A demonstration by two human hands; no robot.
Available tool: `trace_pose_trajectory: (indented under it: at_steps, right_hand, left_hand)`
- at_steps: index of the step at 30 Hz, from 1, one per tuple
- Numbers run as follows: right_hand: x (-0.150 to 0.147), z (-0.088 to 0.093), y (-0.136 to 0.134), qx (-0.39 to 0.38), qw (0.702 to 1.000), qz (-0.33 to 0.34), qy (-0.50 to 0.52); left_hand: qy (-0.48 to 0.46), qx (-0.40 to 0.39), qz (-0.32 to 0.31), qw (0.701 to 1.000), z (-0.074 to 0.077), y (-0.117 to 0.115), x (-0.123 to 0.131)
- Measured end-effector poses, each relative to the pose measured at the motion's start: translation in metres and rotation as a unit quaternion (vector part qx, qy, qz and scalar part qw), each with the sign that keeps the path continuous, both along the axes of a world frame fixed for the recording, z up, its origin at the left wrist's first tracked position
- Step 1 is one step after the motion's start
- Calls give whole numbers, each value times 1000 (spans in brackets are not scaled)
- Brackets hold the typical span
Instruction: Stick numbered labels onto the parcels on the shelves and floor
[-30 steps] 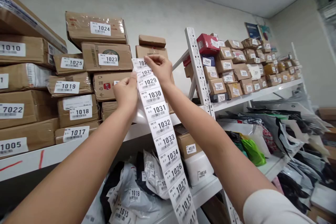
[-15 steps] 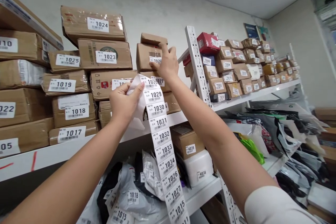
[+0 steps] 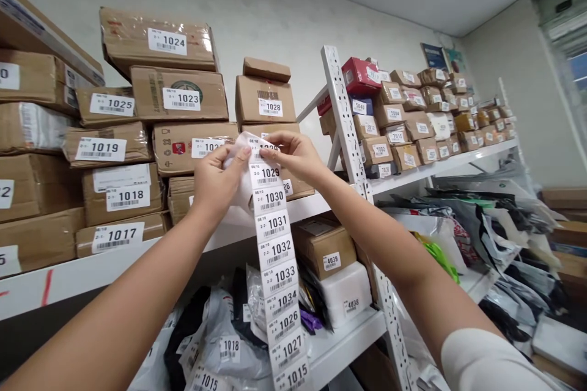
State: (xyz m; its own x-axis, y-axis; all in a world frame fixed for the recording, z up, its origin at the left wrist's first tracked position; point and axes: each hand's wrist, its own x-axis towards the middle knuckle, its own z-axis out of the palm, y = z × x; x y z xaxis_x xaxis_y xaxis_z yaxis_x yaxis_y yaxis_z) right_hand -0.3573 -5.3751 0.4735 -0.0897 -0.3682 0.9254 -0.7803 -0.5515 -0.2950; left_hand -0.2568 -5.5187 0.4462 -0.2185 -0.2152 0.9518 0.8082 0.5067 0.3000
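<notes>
Dangling downward, the label strip [image 3: 274, 224] looked light, limp, tearable; edges probably made the best hold. Left hand [image 3: 214, 182] pinched its top, thumb against fingers; right hand [image 3: 296, 156] touched there too, couldn't tell if clamped. Box 1028 [image 3: 252, 98] stood behind.
</notes>
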Motion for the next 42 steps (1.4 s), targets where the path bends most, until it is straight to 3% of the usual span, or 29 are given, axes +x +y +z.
trace_pose_trajectory:
  at_steps: [2, 6, 9, 13, 16, 19, 22, 24, 29, 32, 34, 36, 38, 40, 42]
  right_hand:
    - [-2, -5, -2, -22, 999, 20, -19]
    - [-8, 2, 0, -14, 996, 37, -80]
    - [-9, 5, 4, -33, 993, 39, -108]
    - [-16, 11, 6, -73, 995, 6, -65]
    - [-37, 40, 5, -171, 984, -40, -25]
    - [-66, 91, 1, -205, 978, -48, -2]
    - [-85, 133, 1, -167, 985, -40, 3]
    - [-90, 142, 8, -190, 982, -10, -8]
    - [-98, 114, 46, -218, 967, 87, -96]
    - [-107, 94, 70, -207, 962, 92, -151]
    - [-113, 82, 84, -201, 960, 92, -171]
    - [-116, 70, 95, -201, 957, 88, -189]
    - [-114, 57, 105, -202, 956, 82, -195]
    - [-107, 43, 112, -202, 960, 79, -175]
    - [-92, 26, 118, -201, 970, 66, -122]
  left_hand:
    - [-5, 0, -13, 1000, 1, 5, -7]
    - [1, 2, -8, 1000, 7, 14, -21]
    - [12, 11, 51, 999, 14, 15, -30]
    - [38, 27, 132, 990, 23, 16, -38]
    - [32, -18, 167, 985, 38, 16, -38]
    - [35, -86, 279, 956, 65, 18, -30]
    - [32, -147, 433, 889, 102, 27, -17]
    - [26, -200, 522, 829, 127, 37, -8]
    - [-3, -317, 636, 703, 193, 59, -6]
    - [-68, -313, 671, 668, 228, 66, -25]
    - [-128, -289, 687, 654, 243, 69, -39]
    - [-131, -286, 701, 640, 248, 69, -47]
    - [-60, -314, 700, 638, 245, 69, -47]
    - [50, -339, 675, 653, 234, 68, -38]
    - [152, -349, 640, 667, 215, 71, -25]
